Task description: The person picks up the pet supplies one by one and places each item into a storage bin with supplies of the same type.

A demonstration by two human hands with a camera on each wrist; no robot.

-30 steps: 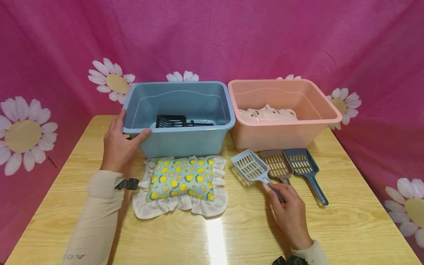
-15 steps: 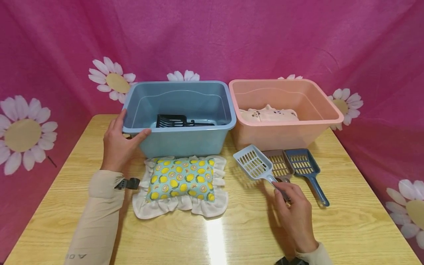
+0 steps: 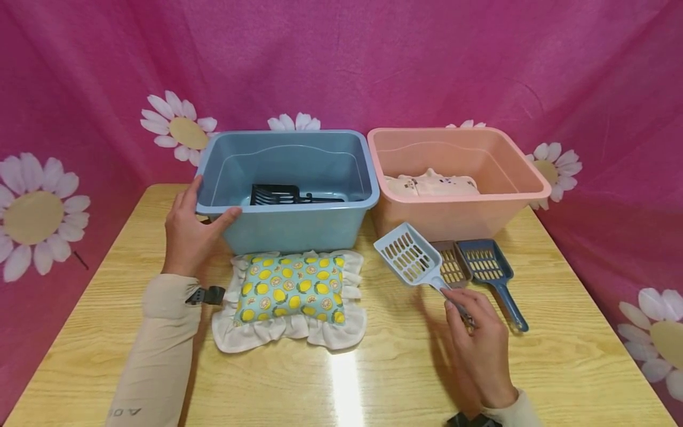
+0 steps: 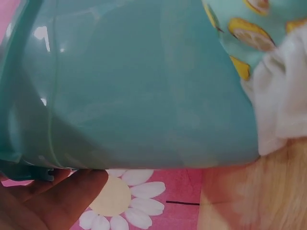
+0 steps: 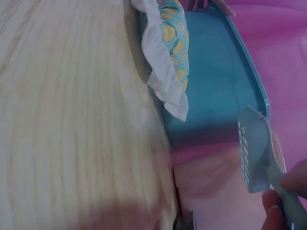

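Note:
My left hand (image 3: 189,234) grips the front left corner of the blue bin (image 3: 290,228), its thumb on the front rim. Inside that bin lies a black slotted scoop (image 3: 277,194). With my right hand (image 3: 480,341) I pinch the handle of a light blue litter scoop (image 3: 411,255), held above the table, its slotted head tilted up toward the bins. Behind it on the table rest a brown litter scoop (image 3: 453,267), partly hidden, and a dark blue litter scoop (image 3: 488,264). In the right wrist view, the light blue scoop (image 5: 256,148) shows between thumb and fingers.
A pink bin (image 3: 443,219) stands against the blue one, holding a pale patterned cloth item (image 3: 432,185). A lemon-print pillow with white ruffles (image 3: 290,290) lies before the blue bin. A pink flowered curtain (image 3: 341,65) hangs behind the wooden table (image 3: 272,385).
My right hand has raised the light blue scoop off the table and shifted slightly right, covering more of the brown scoop. My left hand has stayed on the bin corner.

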